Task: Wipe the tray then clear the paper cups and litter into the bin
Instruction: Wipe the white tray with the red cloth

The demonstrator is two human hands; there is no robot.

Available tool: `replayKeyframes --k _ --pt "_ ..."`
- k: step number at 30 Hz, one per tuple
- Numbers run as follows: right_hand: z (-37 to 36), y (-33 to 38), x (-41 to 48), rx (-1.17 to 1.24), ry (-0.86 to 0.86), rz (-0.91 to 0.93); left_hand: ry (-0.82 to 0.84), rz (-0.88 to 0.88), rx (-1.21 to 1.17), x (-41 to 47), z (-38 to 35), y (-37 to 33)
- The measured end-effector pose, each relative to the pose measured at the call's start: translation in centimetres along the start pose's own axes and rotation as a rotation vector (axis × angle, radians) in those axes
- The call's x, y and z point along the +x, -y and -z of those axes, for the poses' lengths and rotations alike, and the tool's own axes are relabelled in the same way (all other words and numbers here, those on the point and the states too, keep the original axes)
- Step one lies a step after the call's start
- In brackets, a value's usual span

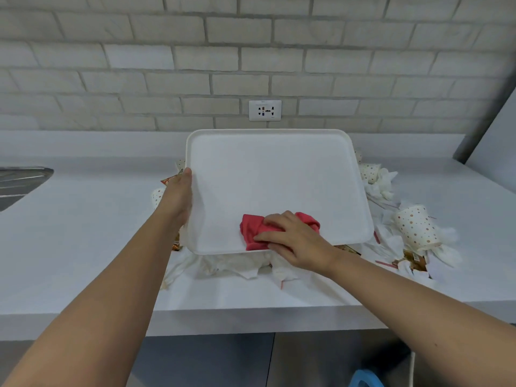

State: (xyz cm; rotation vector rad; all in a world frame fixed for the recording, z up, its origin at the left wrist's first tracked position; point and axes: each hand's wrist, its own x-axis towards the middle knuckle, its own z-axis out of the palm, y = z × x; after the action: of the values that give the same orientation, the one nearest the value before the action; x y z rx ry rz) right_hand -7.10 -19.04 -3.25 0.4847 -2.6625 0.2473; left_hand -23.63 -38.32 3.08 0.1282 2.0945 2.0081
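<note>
The tray [268, 177] looks like a light, stiff plastic sheet with a smooth and probably slippery face. Its raised rim is the sensible place to take hold, since a thumb can hook over the top with the fingers underneath. It sits at the middle of the counter [83, 233], tilted toward the person over a heap of crumpled napkins [237, 265]. I cannot tell whether its far edge touches the counter. The left hand [178, 196] grips the tray's left rim with the thumb lying along the top. Its fingers are hidden beneath. The right hand [296, 238] lies fairly flat, fingers spread on a soft red cloth [252, 229], pressing it onto the tray near the front edge. The cloth is bunched and will slide easily, so steady pressure matters more than grip. The spotted paper cups [417, 226] lie tipped over on the counter on both sides of the tray. They are thin and easily crushed, and best taken lightly round the wall.
</note>
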Motion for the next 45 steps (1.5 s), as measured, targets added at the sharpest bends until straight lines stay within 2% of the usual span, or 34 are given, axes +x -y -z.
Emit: replayKeyframes --k 5,12,18,22,24,30,36,45 --pt "-0.5 2.6 3.2 -0.088 -0.024 0.093 -0.006 -0.005 -0.083 -0.7 -1.7 -0.2" --pt "-2.4 3.4 7.3 -0.286 -0.315 0.025 0.161 0.098 -0.382 -1.0 -3.2 -0.2" --pt "-1.7 2.9 11.2 -0.455 -0.391 -0.122 0.241 -0.064 -0.381 -1.2 -3.8 -0.8" --pt "-0.9 2.9 13.2 -0.484 -0.380 -0.139 0.204 -0.208 -0.347 -1.0 -3.2 -1.7" --pt "-0.6 2.8 14.0 -0.463 -0.384 -0.133 0.183 -0.265 -0.322 -0.9 -2.8 -2.3" --pt "1.4 2.8 16.9 -0.388 -0.512 -0.135 0.284 -0.359 -0.311 -1.5 -2.1 -4.0" --pt "3.1 2.0 18.6 -0.334 -0.601 -0.102 0.320 -0.466 -0.199 -1.2 -1.5 -5.4" --pt "7.3 1.9 21.9 -0.319 -0.572 -0.220 0.278 -0.534 -0.156 -1.3 -1.8 -6.7"
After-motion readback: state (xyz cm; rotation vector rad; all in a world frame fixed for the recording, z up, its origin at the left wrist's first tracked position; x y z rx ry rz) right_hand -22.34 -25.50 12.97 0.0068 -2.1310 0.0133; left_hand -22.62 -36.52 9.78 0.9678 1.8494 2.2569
